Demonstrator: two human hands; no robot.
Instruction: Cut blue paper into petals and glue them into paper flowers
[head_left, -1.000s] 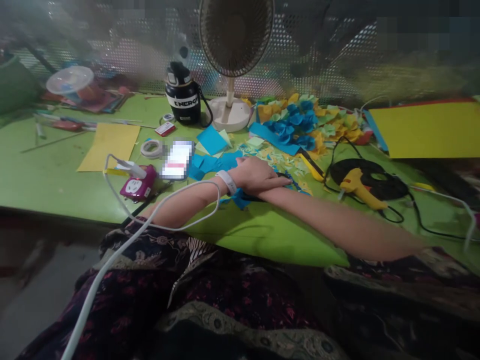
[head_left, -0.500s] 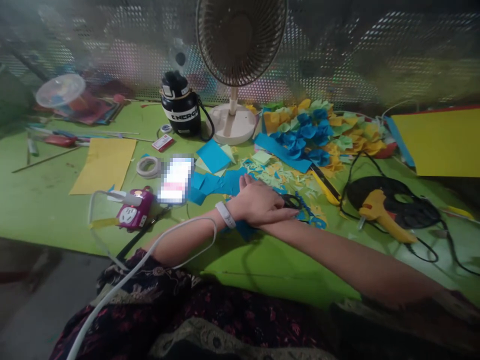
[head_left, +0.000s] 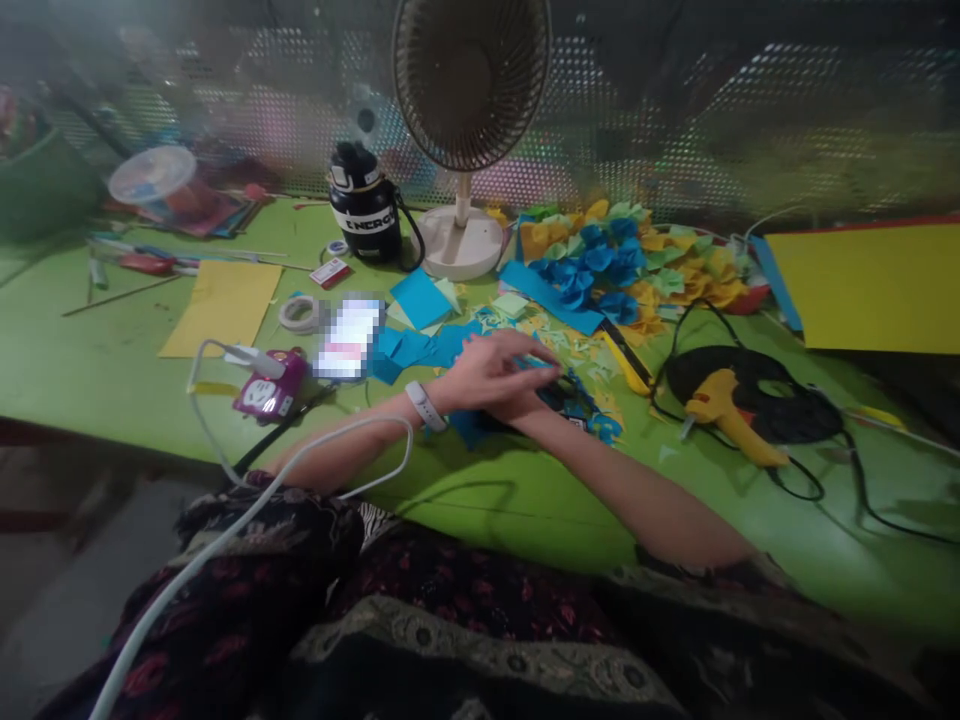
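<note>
My left hand (head_left: 487,368), with a white band at its wrist, hovers over blue paper pieces (head_left: 416,348) in the middle of the green table (head_left: 112,380). Its fingers are stretched out, slightly spread and raised, holding nothing. My right forearm (head_left: 607,475) comes in from the lower right and crosses under the left hand. The right hand itself is hidden beneath the left one. Just past the fingertips lie black scissors (head_left: 571,395) among blue and yellow paper scraps (head_left: 604,425).
Behind stand a desk fan (head_left: 469,90) and a black flask (head_left: 367,205). A phone (head_left: 346,338), tape roll (head_left: 298,313) and pink plug adapter (head_left: 268,385) with white cable (head_left: 225,535) lie left. A yellow glue gun (head_left: 724,415), paper flowers (head_left: 622,260) and yellow sheets (head_left: 870,285) lie right.
My left hand lay flat on the right wrist; now its fingers have lifted and spread. The right forearm has drawn closer to my body, and the view has shifted a little.
</note>
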